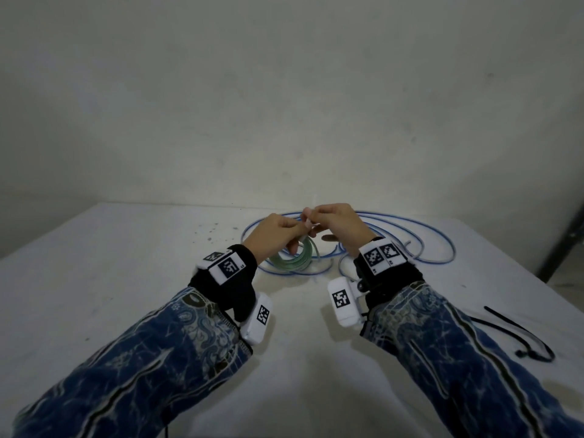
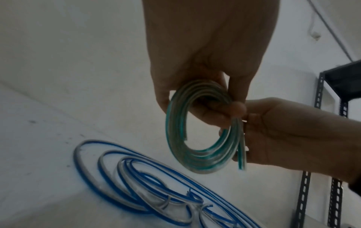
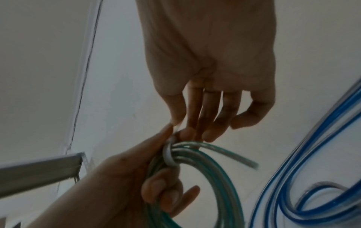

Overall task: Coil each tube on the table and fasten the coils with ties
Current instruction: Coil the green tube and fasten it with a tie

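Observation:
A green-striped clear tube is wound into a small coil (image 1: 302,263) and held above the white table (image 1: 126,279). My left hand (image 1: 295,237) grips the coil (image 2: 171,131) at its top, fingers curled through the loop. A white tie (image 3: 168,155) is looped around the bundled strands (image 3: 207,160). My right hand (image 1: 311,218) pinches the tie's end between thumb and forefinger (image 3: 175,117), right above the left hand (image 3: 126,177). The coil's loose end sticks out sideways. A blue-striped tube (image 1: 436,238) lies in loose wide loops (image 2: 126,174) on the table behind the hands.
Black ties (image 1: 524,336) lie on the table at the right, near my right sleeve. A dark metal rack (image 1: 565,238) stands past the table's right edge. The wall is close behind the table.

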